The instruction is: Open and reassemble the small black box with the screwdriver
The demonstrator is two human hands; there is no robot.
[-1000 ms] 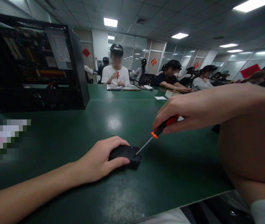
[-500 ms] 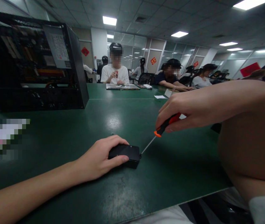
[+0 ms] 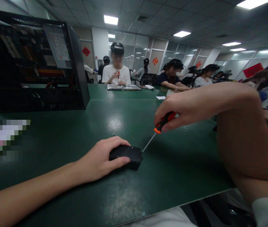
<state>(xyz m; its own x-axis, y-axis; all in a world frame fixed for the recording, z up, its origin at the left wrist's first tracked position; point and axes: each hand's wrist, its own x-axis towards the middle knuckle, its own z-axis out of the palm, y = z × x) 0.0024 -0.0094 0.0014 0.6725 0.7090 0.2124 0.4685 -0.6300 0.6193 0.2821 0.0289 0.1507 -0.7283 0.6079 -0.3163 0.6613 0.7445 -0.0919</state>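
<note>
A small black rectangular box (image 3: 134,154) lies on the green tabletop (image 3: 124,195). My left hand (image 3: 111,156) is closed round its left part, thumb along the near side and fingers over the far side. In my right hand (image 3: 175,108) is a screwdriver (image 3: 164,121) with a black and red handle and an orange collar, its handle partly hidden by the fingers. The thin metal shaft slants down to the left, and its tip meets the right end of the box, by a small dark tab. Whether the tip sits in a screw I cannot tell.
At the left stands an open black computer case (image 3: 84,72) with boards inside. A blurred-out sheet (image 3: 1,138) lies nearer on the left. Across the table a person (image 3: 117,72) works over a flat panel (image 3: 124,87). A white paper (image 3: 161,97) lies beyond my right hand.
My right hand and the screwdriver have shifted slightly left and up, and the forearm has swung left. The tip is a little higher at the box's end. My left hand keeps its hold.
</note>
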